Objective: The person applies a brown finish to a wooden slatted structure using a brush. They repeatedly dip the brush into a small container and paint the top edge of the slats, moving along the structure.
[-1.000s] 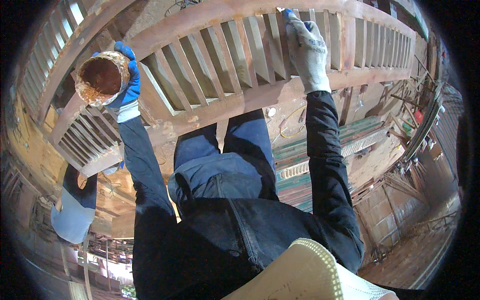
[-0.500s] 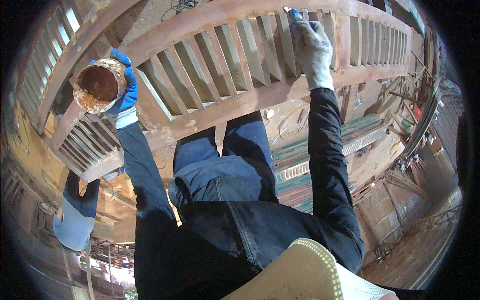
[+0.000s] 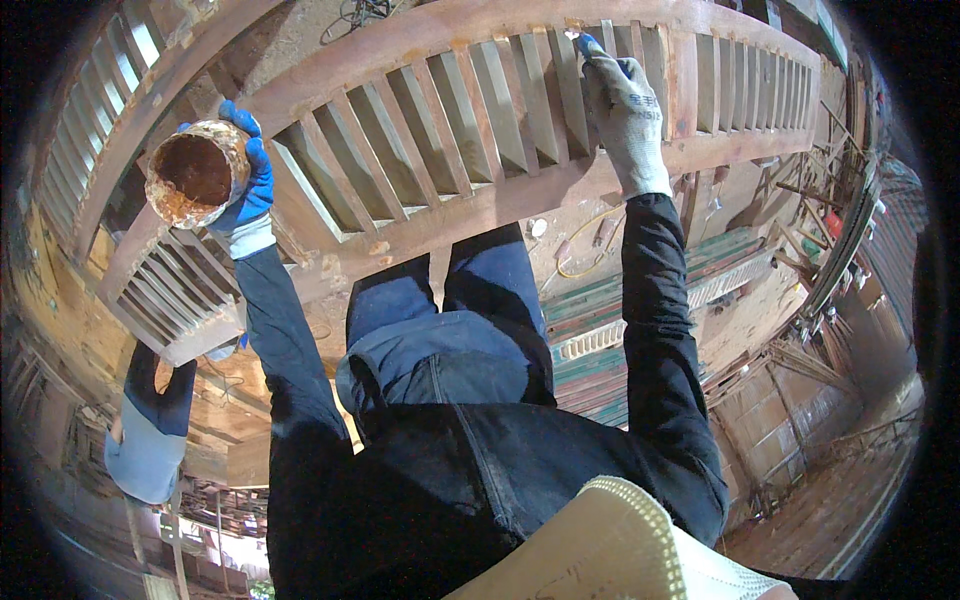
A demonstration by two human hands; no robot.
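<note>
My left hand (image 3: 252,190), in a blue-palmed glove, grips a round, crusted pot (image 3: 236,160) from its right side. The pot is tipped so that its mouth shows, with reddish-brown paste (image 3: 192,175) inside. My right hand (image 3: 630,115), gloved in grey and blue, is closed on a small putty knife (image 3: 573,34), mostly hidden by the fingers; only its tip shows. That tip is at the upper rail of a long, curved wooden louvered panel (image 3: 440,222), over the slats. Brown smears of paste mark several slat ends and the rails.
Another louvered panel (image 3: 110,150) stands at the upper left. A person in a light blue top (image 3: 150,450) is at the lower left. Green and brown wooden strips (image 3: 610,370) lie on the floor at right, beside a yellow cord (image 3: 565,262). Scrap wood (image 3: 815,365) is piled farther right.
My right hand has drawn slightly down toward me, bringing the putty knife's tip from the upper rail's face to near its lower edge. The left hand and pot have barely moved.
</note>
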